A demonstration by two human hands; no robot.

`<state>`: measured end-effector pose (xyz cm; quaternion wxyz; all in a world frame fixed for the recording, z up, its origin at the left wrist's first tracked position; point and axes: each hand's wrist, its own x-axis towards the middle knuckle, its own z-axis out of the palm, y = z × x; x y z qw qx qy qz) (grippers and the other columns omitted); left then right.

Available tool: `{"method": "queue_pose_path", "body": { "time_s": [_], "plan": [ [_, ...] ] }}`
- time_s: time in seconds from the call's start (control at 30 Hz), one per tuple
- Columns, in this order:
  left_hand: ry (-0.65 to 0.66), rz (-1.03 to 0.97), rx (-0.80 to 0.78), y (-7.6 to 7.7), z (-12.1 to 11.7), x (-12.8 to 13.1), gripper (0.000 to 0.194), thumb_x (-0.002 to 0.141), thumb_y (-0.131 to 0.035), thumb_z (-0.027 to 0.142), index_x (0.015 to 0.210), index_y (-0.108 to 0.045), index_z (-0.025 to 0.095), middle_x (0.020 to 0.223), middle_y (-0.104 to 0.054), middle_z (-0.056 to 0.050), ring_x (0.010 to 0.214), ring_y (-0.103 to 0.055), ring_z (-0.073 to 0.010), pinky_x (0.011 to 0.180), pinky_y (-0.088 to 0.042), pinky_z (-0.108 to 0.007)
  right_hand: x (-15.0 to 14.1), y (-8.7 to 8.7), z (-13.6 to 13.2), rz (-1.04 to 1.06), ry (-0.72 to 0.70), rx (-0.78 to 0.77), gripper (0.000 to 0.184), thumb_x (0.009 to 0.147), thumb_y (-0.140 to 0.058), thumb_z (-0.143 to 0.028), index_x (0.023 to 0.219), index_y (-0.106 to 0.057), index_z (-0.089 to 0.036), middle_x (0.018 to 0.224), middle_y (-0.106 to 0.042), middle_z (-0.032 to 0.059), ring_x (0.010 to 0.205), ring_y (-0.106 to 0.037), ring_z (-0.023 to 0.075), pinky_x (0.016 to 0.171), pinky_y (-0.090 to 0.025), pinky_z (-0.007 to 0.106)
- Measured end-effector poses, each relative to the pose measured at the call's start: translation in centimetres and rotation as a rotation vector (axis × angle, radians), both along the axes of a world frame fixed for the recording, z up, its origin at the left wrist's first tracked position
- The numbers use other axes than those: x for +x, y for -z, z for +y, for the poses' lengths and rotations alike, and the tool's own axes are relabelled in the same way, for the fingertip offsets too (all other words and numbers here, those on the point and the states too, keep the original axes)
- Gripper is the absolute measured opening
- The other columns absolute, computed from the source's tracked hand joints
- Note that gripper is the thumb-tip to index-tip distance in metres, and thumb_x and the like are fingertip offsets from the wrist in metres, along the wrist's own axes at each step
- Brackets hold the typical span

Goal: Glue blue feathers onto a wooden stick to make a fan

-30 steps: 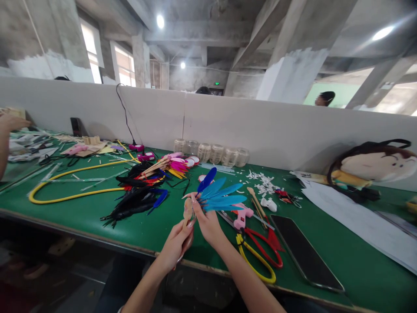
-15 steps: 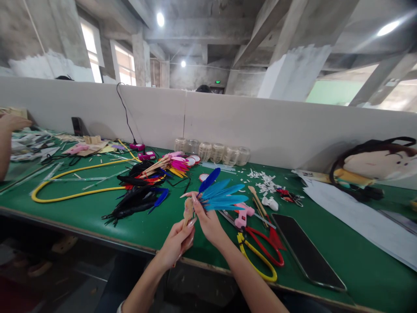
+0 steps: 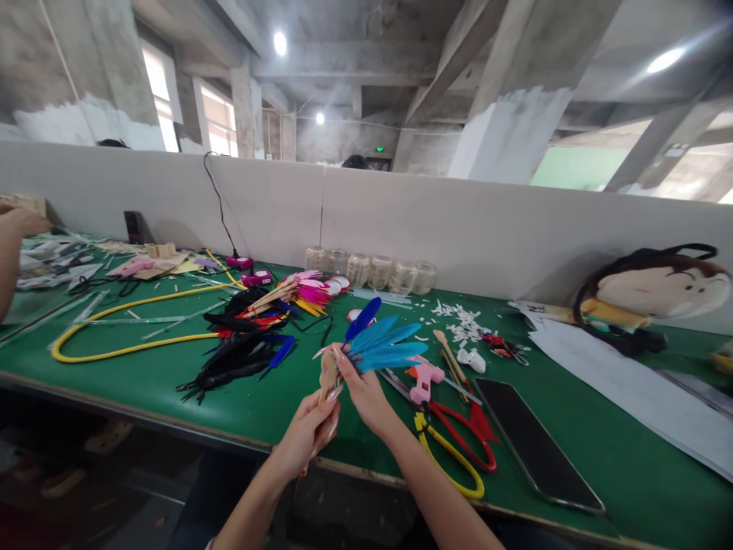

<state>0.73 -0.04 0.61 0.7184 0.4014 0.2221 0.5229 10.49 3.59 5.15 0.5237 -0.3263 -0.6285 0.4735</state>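
My left hand (image 3: 306,431) is closed around a small wooden stick (image 3: 328,373), held upright over the near edge of the green table (image 3: 172,374). My right hand (image 3: 360,389) pinches the quills of a fan of blue feathers (image 3: 381,344) against the top of that stick, and the feathers spread to the right. A pink glue gun (image 3: 422,378) lies just right of my right hand. Red scissors (image 3: 466,428) and yellow-handled scissors (image 3: 450,458) lie beside it.
A heap of black, red, blue and pink feathers (image 3: 252,328) lies left of my hands, with a yellow hose (image 3: 114,321) beyond. A dark phone (image 3: 535,443), white paper (image 3: 630,382), a plush bag (image 3: 653,294) and glass jars (image 3: 372,269) stand rightward and behind. Another person's arm (image 3: 11,244) is at far left.
Both hands, with the stick and blue feathers, stay almost in place. The view has shifted slightly.
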Motion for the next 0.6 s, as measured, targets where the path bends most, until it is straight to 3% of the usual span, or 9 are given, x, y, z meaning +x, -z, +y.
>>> {"method": "queue_pose_path", "body": {
  "time_s": [0.1, 0.2, 0.33, 0.43, 0.6],
  "plan": [
    [0.007, -0.03, 0.0, -0.1, 0.0, 0.0, 0.037, 0.071, -0.059, 0.045, 0.055, -0.041, 0.016, 0.03, -0.025, 0.012, 0.022, -0.013, -0.0009, 0.026, -0.008, -0.016, 0.4, -0.5, -0.1, -0.039, -0.025, 0.018, 0.034, 0.078, -0.047, -0.046, 0.098, -0.058, -0.02, 0.095, -0.061, 0.0036, 0.086, -0.056, 0.0167, 0.08, -0.043, 0.032],
    [0.032, -0.102, -0.012, 0.0, 0.2, -0.3, 0.037, 0.07, -0.059, 0.046, 0.055, -0.039, 0.017, 0.029, -0.022, 0.013, 0.021, -0.01, -0.0015, 0.025, -0.007, -0.015, 1.9, -1.7, -0.2, -0.248, -0.078, 0.019, 0.039, 0.076, -0.05, -0.046, 0.105, -0.057, -0.021, 0.103, -0.06, 0.0039, 0.09, -0.054, 0.0186, 0.08, -0.043, 0.034],
    [0.061, -0.178, -0.042, 0.3, 0.2, -0.9, 0.039, 0.074, -0.056, 0.041, 0.052, -0.033, 0.018, 0.027, -0.021, 0.012, 0.021, -0.011, -0.0024, 0.025, -0.009, -0.014, 4.8, -4.2, -0.6, -0.668, -0.318, -0.001, 0.043, 0.069, -0.059, -0.045, 0.108, -0.057, -0.026, 0.094, -0.064, 0.0014, 0.08, -0.057, 0.0166, 0.067, -0.046, 0.027],
    [0.103, -0.213, -0.058, 0.2, 0.3, -1.1, 0.04, 0.075, -0.054, 0.04, 0.05, -0.032, 0.018, 0.029, -0.026, 0.01, 0.023, -0.017, -0.0025, 0.026, -0.014, -0.013, 6.7, -5.5, -0.7, -0.76, -0.405, -0.055, 0.037, 0.069, -0.059, -0.045, 0.098, -0.064, -0.023, 0.085, -0.067, 0.0018, 0.073, -0.059, 0.0148, 0.062, -0.046, 0.024],
    [0.152, -0.218, -0.018, 0.1, 0.4, -0.9, 0.031, 0.079, -0.047, 0.041, 0.06, -0.039, 0.017, 0.036, -0.036, 0.008, 0.024, -0.018, -0.0025, 0.024, -0.015, -0.012, 7.8, -5.8, -0.5, -0.816, -0.232, -0.133, 0.042, 0.076, -0.045, -0.052, 0.067, -0.066, -0.017, 0.05, -0.061, 0.0, 0.044, -0.053, 0.0104, 0.05, -0.041, 0.022]
  ]
}}
